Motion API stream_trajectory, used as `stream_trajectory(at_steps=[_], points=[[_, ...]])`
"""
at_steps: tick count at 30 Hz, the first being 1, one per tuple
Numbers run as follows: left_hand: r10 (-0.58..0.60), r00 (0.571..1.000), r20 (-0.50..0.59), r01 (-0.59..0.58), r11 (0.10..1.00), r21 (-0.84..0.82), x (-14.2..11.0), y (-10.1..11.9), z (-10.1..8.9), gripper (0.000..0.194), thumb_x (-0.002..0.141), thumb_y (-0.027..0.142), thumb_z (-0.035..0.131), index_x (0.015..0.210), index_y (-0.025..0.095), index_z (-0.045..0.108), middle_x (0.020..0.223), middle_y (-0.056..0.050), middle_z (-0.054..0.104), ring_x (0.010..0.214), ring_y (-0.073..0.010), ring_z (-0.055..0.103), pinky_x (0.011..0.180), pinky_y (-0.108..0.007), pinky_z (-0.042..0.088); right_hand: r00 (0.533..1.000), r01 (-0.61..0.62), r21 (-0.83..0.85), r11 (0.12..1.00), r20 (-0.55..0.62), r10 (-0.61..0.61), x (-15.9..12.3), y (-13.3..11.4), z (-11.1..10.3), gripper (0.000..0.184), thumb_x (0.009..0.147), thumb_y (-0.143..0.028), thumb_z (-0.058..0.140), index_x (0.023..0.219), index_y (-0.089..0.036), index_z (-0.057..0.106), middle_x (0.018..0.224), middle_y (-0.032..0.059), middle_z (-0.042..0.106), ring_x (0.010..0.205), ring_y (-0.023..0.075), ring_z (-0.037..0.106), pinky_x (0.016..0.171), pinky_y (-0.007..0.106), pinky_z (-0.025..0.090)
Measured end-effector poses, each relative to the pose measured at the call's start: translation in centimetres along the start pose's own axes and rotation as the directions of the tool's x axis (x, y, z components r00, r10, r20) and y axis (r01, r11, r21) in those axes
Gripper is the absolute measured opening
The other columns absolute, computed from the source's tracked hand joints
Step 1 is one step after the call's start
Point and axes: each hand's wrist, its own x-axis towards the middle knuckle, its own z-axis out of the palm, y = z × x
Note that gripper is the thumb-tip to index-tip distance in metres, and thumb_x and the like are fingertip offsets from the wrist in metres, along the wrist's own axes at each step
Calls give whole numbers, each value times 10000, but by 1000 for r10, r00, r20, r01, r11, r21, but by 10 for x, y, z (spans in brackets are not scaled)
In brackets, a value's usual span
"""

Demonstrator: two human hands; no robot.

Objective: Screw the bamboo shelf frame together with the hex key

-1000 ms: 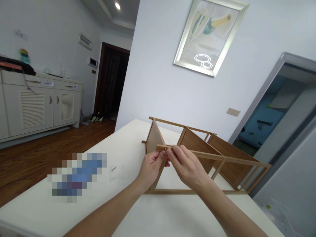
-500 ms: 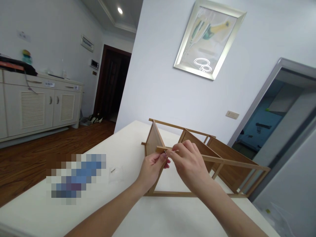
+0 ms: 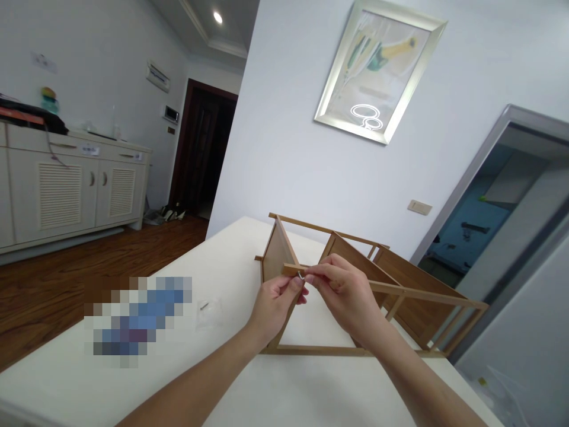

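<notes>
A bamboo shelf rack (image 3: 400,279) lies on its side on the white table (image 3: 186,332). My left hand (image 3: 275,302) pinches the near end of its upper front rail, fingers closed on the wood. My right hand (image 3: 344,296) meets it from the right, thumb and forefinger pinched on a small metal screw (image 3: 301,275) at the rail's end. Both hands touch at that corner of the rack.
A small clear bag with a screw (image 3: 208,309) lies on the table left of the hands, next to a blurred patch. A white sideboard (image 3: 66,190) stands at the left wall, a dark doorway behind, an open door at right.
My right hand's fingers have shifted on the screw, first lifting, then lowering again at the rail end. The left hand and the rack stay where they were.
</notes>
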Motion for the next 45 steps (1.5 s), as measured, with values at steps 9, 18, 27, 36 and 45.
stream_trajectory(at_steps=[9, 18, 27, 36, 45], points=[[2, 1000, -31, 0, 999, 44, 0, 2, 2, 421, 842, 525, 589, 797, 116, 676, 745, -69, 672, 701, -169, 636, 699, -318, 531, 977, 168, -162, 972, -107, -187, -5, 7, 4, 49, 892, -187, 582, 904, -201, 627, 806, 28, 659, 699, 128, 616, 616, 243, 504], [16, 994, -111, -8, 998, 68, 0, -1, 6, 460, 839, 552, 577, 773, 111, 689, 702, -70, 665, 650, -163, 632, 633, -292, 517, 864, 419, -599, 682, 32, -503, -17, 22, 10, 235, 906, -101, 516, 1140, -99, 528, 880, 105, 630, 717, 175, 506, 646, 328, 419], [24, 990, -139, -12, 996, 85, -1, 0, 10, 490, 841, 567, 559, 710, 112, 681, 677, -71, 654, 634, -159, 624, 610, -282, 516, 878, 380, -616, 691, 4, -479, -22, 20, 16, 60, 929, -114, 490, 942, -147, 538, 757, 52, 575, 630, 141, 418, 594, 304, 334], [38, 989, -142, -28, 997, 66, -1, -2, 11, 475, 826, 564, 582, 663, 123, 652, 662, -55, 642, 638, -154, 611, 639, -290, 532, 900, 344, -574, 743, -24, -435, -29, 25, 25, 77, 943, -139, 461, 906, -187, 508, 752, 50, 577, 670, 164, 486, 636, 322, 380], [23, 988, -151, -10, 996, 91, -1, 0, 11, 492, 823, 576, 578, 655, 120, 660, 666, -60, 651, 629, -156, 619, 626, -286, 525, 906, 342, -505, 793, -48, -422, -29, 28, 28, 57, 924, -114, 494, 921, -167, 513, 784, 63, 586, 689, 164, 467, 644, 317, 387]])
